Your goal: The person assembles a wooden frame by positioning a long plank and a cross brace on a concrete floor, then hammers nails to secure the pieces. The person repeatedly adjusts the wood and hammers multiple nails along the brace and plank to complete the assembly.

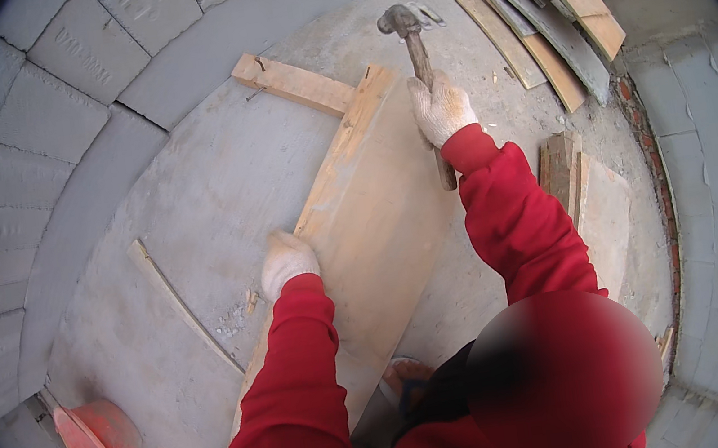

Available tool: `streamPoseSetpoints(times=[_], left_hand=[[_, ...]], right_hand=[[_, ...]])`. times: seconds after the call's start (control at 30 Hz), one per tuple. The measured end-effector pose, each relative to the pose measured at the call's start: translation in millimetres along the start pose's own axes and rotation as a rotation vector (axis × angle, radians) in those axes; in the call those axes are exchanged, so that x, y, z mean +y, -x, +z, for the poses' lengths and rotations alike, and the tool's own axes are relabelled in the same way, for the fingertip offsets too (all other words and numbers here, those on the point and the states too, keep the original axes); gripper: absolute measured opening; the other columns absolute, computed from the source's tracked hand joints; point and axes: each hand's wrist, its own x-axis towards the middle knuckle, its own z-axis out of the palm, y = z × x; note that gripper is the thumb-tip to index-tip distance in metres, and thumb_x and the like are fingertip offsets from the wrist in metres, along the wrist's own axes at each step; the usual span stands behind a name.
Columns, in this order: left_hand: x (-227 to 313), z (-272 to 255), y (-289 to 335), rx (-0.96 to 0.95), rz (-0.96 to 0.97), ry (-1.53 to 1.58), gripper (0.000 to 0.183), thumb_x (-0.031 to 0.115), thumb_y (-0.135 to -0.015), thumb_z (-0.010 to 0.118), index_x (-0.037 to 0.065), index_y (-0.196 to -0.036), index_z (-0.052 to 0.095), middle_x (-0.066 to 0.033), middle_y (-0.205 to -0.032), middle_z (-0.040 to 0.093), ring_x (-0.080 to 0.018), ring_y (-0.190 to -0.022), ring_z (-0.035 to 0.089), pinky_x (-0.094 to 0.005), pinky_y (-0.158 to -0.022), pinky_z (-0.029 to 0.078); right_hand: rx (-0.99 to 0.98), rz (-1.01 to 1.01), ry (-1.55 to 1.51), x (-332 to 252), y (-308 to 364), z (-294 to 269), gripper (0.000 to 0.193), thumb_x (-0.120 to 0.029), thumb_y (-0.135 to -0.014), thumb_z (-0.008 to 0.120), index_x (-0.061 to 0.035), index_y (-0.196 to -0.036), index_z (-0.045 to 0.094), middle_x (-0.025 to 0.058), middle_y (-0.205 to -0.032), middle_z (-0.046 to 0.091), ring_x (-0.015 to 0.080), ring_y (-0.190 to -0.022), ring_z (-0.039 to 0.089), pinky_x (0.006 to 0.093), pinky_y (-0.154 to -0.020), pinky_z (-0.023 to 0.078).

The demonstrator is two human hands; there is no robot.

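My right hand [442, 108], in a whitish work glove, is closed around the wooden handle of a claw hammer [420, 57]. The hammer's head is up at the far side, above the floor. My left hand [288, 264], gloved too, is closed on the left edge of a long wooden panel [393, 210], where a timber batten [342, 163] runs along it. A shorter wood block [295, 85] juts out to the left from the batten's far end. Nails [260, 63] stick out of that block near its outer end.
Curved boards [522, 12] are stacked at the far right. Shorter wood pieces [585, 185] lie on the right by a block wall. A thin wood strip [184, 306] rests on the concrete floor to the left. An orange-red bucket [102, 443] lies tipped at the lower left wall.
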Motion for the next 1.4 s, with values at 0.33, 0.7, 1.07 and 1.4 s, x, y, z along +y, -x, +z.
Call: streamPoseSetpoints(times=[0.33, 0.7, 1.07, 1.4], left_hand=[[-3, 6, -5, 0.045, -0.043, -0.006, 0.048, 0.04, -0.105, 0.032, 0.005, -0.117, 0.062, -0.0273, -0.108, 0.071, -0.0461, -0.103, 0.068, -0.0551, -0.091, 0.052], [0, 5, 1, 0.074, -0.059, -0.027, 0.048, 0.039, -0.105, 0.03, 0.006, -0.115, 0.063, -0.0259, -0.108, 0.071, -0.0452, -0.103, 0.068, -0.0545, -0.091, 0.053], [9, 5, -17, 0.049, 0.004, 0.016, 0.048, 0.037, -0.105, 0.031, 0.004, -0.12, 0.062, -0.0263, -0.11, 0.071, -0.0435, -0.105, 0.069, -0.0538, -0.09, 0.053], [-32, -10, 14, 0.11, 0.102, 0.37, 0.044, 0.037, -0.104, 0.045, 0.009, -0.137, 0.05, -0.0189, -0.124, 0.064, -0.0355, -0.117, 0.063, -0.0471, -0.096, 0.054]], right_hand=[[0.141, -0.107, -0.008, -50, 9, -21, 0.054, -0.049, -0.1, 0.054, 0.004, -0.106, 0.062, 0.0264, -0.074, 0.066, 0.0439, -0.067, 0.068, 0.0507, -0.064, 0.056], [-0.129, 0.043, 0.088, -16, 11, 0, 0.048, -0.045, -0.1, 0.057, 0.0017, -0.113, 0.056, 0.0162, -0.069, 0.062, 0.0296, -0.057, 0.067, 0.0416, -0.054, 0.054], [-0.325, 0.166, 0.135, 32, 3, 14, 0.052, -0.041, -0.098, 0.054, 0.0061, -0.119, 0.057, 0.0204, -0.07, 0.064, 0.0379, -0.059, 0.067, 0.0461, -0.057, 0.055], [-0.02, 0.434, 0.534, 185, 207, -48, 0.061, -0.044, -0.098, 0.057, 0.0015, -0.139, 0.055, 0.0261, -0.129, 0.064, 0.0383, -0.117, 0.064, 0.0443, -0.1, 0.049]])
